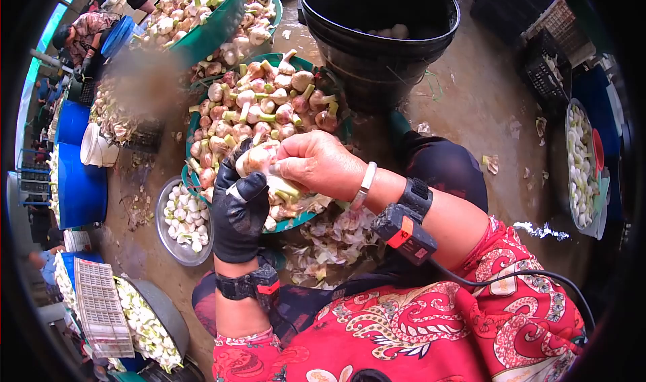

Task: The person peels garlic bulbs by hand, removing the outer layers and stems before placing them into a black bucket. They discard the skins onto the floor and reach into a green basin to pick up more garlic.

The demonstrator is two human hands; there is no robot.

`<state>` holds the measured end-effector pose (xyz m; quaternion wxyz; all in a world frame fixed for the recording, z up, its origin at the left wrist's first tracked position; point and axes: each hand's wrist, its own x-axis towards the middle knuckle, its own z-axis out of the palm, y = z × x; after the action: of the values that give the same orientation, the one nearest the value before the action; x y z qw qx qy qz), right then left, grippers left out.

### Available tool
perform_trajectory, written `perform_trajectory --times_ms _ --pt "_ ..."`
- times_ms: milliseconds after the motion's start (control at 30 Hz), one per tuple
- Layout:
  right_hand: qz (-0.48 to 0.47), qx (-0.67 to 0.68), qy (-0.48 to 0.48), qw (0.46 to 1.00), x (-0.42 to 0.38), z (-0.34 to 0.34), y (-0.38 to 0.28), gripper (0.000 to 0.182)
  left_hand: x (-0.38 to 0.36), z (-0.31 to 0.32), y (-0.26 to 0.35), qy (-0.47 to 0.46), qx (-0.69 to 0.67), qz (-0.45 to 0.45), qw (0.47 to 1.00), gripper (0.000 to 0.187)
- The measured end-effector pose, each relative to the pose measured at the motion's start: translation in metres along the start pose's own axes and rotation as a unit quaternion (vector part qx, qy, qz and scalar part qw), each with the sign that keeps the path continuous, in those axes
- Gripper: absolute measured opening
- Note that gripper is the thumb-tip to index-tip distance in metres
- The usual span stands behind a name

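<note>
My left hand (239,207), in a black glove, grips a garlic bulb (258,158) with a pale green stem. My bare right hand (317,163) is closed over the same bulb from the right, fingers at its skin. Both hands hover over the near edge of a teal basin (304,218) heaped with unpeeled garlic bulbs (262,106). Loose garlic skins (333,237) lie piled on my lap below the hands. Each wrist carries a black strap-on device.
A metal bowl of peeled cloves (184,218) sits left of the basin. A large black bucket (379,25) stands behind it. More garlic basins (202,12), blue drums (79,187), a white crate (101,308) and another person (84,35) are at the left; a tray of peeled garlic (580,166) is at right.
</note>
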<state>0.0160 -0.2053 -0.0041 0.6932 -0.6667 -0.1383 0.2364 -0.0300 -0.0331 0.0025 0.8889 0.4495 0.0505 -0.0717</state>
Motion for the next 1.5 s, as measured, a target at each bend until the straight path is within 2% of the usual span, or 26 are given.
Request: perform_trajectory --times_ms 67,100,167,200,333,367,400,433,500,567,633,667,700,733,767,800,833,933,1000,1033,1100,1167,1233,1400,1467,1500 --pt "-0.115 -0.04 0.044 0.992 0.002 0.004 0.009 0.012 0.0 0.002 -0.001 0.004 0.003 -0.011 1.0 0.051" --pt "-0.116 -0.039 0.044 0.991 0.002 0.001 0.011 0.012 -0.001 0.002 -0.001 0.003 0.004 -0.011 1.0 0.051" --pt "-0.175 -0.164 0.059 0.969 -0.001 -0.006 0.001 0.007 -0.002 0.0 -0.003 -0.007 -0.011 -0.025 1.0 0.052" --pt "-0.201 -0.159 0.071 0.964 0.0 -0.005 0.004 0.006 0.0 -0.002 -0.009 0.004 -0.04 -0.025 0.999 0.052" --pt "-0.179 -0.121 0.071 0.974 0.002 -0.007 0.007 0.009 0.001 -0.015 -0.011 0.001 0.088 -0.031 0.996 0.052" --pt "-0.12 -0.068 0.09 0.986 0.001 -0.006 0.005 0.011 0.001 -0.011 -0.009 0.0 0.089 -0.032 0.996 0.052" --pt "-0.06 -0.015 0.107 0.992 0.0 -0.006 0.003 0.012 -0.001 -0.005 -0.007 -0.015 0.029 -0.031 0.999 0.051" --pt "-0.06 -0.014 0.107 0.992 0.0 -0.007 0.002 0.012 0.0 0.003 -0.004 -0.029 -0.033 -0.029 0.999 0.051" --pt "0.054 0.063 0.138 0.987 0.001 -0.013 -0.001 0.018 0.004 -0.002 -0.009 -0.022 -0.061 -0.025 0.998 0.05" --pt "0.053 0.054 0.177 0.981 0.012 -0.017 0.019 0.019 0.006 -0.006 -0.011 -0.019 -0.073 -0.021 0.997 0.051" --pt "-0.03 0.049 0.312 0.948 0.025 -0.028 0.027 0.017 0.004 -0.006 -0.008 -0.001 -0.104 -0.04 0.994 0.059" --pt "-0.034 0.045 0.273 0.96 0.028 -0.034 0.025 0.027 0.004 -0.004 -0.007 -0.007 -0.102 -0.037 0.994 0.058" --pt "-0.034 0.045 0.273 0.96 0.023 -0.036 0.025 0.027 0.003 -0.002 -0.004 -0.013 -0.098 -0.034 0.994 0.057" --pt "0.094 0.123 0.107 0.982 0.012 -0.034 0.007 0.033 0.002 0.006 -0.002 0.002 -0.083 -0.026 0.996 0.052" --pt "0.218 0.194 -0.066 0.954 0.004 -0.03 -0.006 0.038 0.004 0.003 -0.003 0.004 -0.083 -0.025 0.996 0.052" --pt "0.231 0.191 -0.114 0.947 -0.002 -0.021 -0.011 0.047 0.006 -0.001 -0.006 0.005 -0.035 0.001 0.999 0.052" --pt "0.214 0.217 -0.136 0.943 -0.005 -0.015 -0.003 0.041 0.007 -0.002 -0.008 0.006 0.012 0.027 1.0 0.053" --pt "0.16 0.234 -0.153 0.947 -0.004 -0.007 0.004 0.032 0.006 0.009 -0.006 -0.021 0.02 0.019 0.999 0.052" --pt "0.135 0.115 -0.023 0.984 0.001 -0.004 0.009 0.024 0.008 0.011 -0.005 -0.027 0.031 0.022 0.999 0.05" --pt "0.135 0.115 -0.023 0.984 0.002 -0.004 0.012 0.024 0.008 0.009 -0.004 -0.027 0.031 0.022 0.999 0.05" --pt "-0.055 -0.03 -0.025 0.998 0.001 -0.004 0.018 0.018 0.009 0.006 -0.003 0.016 0.103 0.02 0.994 0.045" --pt "-0.011 0.021 -0.076 0.997 0.002 -0.008 0.014 0.018 0.009 0.002 -0.001 0.014 0.099 0.006 0.995 0.04" --pt "0.114 0.144 -0.11 0.977 -0.004 -0.013 0.004 0.024 0.01 0.002 0.001 0.0 0.021 -0.022 1.0 0.039" --pt "0.065 0.167 -0.105 0.978 -0.003 -0.008 0.011 0.021 0.005 -0.008 -0.005 -0.003 0.011 -0.009 1.0 0.03" --pt "-0.085 0.079 -0.073 0.991 -0.002 -0.006 0.012 0.019 0.006 -0.014 -0.006 -0.005 0.003 -0.021 1.0 0.031" --pt "-0.085 0.079 -0.072 0.991 -0.004 -0.006 0.01 0.019 0.006 -0.015 -0.007 -0.008 -0.006 -0.035 0.999 0.032"
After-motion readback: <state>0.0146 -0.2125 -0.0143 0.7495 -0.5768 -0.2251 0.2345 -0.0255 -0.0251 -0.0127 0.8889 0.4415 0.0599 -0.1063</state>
